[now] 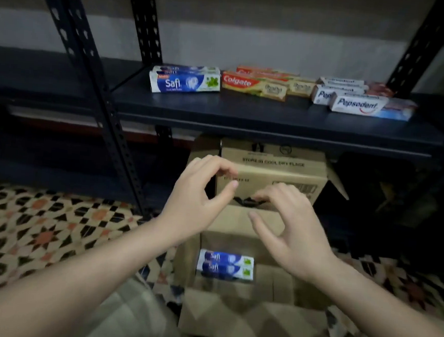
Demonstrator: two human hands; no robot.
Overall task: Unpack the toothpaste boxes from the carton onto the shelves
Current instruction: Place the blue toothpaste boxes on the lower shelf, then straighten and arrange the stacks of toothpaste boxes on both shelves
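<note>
Two bare hands hover mid-frame over an open carton (243, 319) on the patterned floor (24, 232). Across the upper half runs the dark metal shelf (246, 111), carrying Safi boxes (185, 83) at centre, Colgate boxes (259, 85) beside them, Pepsodent boxes (361, 102) to the right. Inside the carton, low centre, lie two Safi toothpaste boxes (225, 268). The left hand (197, 201) curls thumb and fingers loosely, holding nothing; the right hand (290, 227) likewise, its fingertips by the raised far flap (270, 177).
</note>
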